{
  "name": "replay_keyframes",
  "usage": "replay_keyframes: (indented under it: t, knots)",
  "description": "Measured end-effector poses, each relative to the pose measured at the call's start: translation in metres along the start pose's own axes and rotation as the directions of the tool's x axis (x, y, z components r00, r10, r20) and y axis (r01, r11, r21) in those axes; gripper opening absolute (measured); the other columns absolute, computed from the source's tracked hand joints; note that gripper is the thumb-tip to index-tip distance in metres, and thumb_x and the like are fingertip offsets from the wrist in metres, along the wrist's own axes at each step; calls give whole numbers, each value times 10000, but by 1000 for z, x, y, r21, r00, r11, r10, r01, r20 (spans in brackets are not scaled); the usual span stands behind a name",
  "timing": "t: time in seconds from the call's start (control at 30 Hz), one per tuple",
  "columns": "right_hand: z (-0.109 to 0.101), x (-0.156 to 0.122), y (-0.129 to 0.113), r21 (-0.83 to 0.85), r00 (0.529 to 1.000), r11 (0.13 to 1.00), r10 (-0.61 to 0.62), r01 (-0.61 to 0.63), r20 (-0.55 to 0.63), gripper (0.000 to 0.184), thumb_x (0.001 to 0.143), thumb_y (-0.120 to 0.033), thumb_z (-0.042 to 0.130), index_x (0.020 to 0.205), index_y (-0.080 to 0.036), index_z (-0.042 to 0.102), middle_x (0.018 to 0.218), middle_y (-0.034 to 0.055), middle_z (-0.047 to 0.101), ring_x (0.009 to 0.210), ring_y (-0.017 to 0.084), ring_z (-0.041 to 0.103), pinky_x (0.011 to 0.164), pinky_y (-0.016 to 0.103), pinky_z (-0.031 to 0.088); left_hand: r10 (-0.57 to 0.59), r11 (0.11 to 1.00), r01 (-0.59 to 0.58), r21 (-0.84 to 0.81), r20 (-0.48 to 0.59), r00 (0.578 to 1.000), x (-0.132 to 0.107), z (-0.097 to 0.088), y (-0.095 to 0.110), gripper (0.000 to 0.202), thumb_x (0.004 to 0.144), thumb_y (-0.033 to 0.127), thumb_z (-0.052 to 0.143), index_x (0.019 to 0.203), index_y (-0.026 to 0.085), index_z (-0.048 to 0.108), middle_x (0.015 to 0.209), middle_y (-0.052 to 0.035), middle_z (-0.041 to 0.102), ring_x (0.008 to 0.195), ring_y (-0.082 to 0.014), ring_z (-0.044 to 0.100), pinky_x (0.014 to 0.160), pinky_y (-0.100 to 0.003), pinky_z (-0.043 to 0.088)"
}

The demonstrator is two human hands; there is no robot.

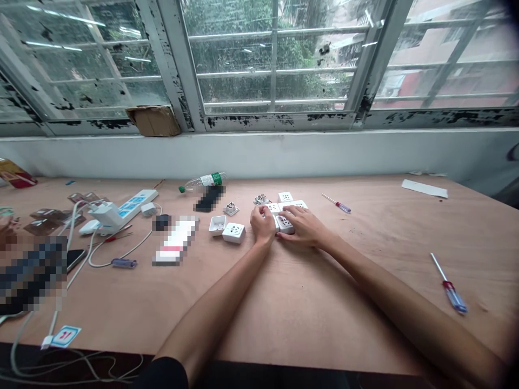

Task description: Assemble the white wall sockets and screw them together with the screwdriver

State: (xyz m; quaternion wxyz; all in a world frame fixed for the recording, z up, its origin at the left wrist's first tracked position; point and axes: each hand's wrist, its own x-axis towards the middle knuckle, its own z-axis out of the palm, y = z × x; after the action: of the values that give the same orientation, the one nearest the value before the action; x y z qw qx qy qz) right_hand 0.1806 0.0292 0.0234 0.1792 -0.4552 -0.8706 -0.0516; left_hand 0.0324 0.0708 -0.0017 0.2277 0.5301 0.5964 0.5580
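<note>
Near the middle of the table, several square white wall sockets (286, 223) sit close together in a cluster. My right hand (304, 226) lies over the nearest one, thumb at its near side and fingers across its top. Against the cluster's left side rests my left hand (263, 226), its fingers curled; whether something is inside them is hidden. Just left of it are another white socket (234, 232) and an open white box (218, 225). Behind my hands stands one more socket (285, 197), beside an exposed socket insert (260, 200). A second insert (231, 208) lies further left.
One screwdriver (338, 204) lies behind my right hand, another (450, 289) at the right. Leftward are a plastic bottle (206, 181), a blurred phone-like slab (176, 240), a power strip (133, 208) with cables, and a handle (124, 263). Another person's hand (6, 224) shows at the left edge.
</note>
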Motion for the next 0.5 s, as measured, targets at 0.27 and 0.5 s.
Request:
replay_keyframes:
  t: [0.27, 0.5]
  knots:
    - [12, 16, -25, -29, 997, 997, -75, 74, -29, 499, 885, -397, 539, 1335, -182, 515, 1416, 168, 516, 1352, 338, 411, 1082, 510, 357, 17, 999, -18, 43, 25, 1000, 4, -8, 0, 206, 928, 239, 383, 877, 209, 580, 976, -93, 694, 971, -253, 646, 913, -410, 501]
    - [24, 14, -34, -57, 994, 996, -78, 73, -81, 437, 906, -296, 480, 1304, -123, 538, 1370, 192, 544, 1289, 330, 464, 1070, 493, 366, 473, 770, -505, 390, 182, 862, -11, -40, 3, 280, 893, 125, 428, 1131, 193, 561, 1192, -124, 623, 1162, -288, 541, 1027, -453, 409]
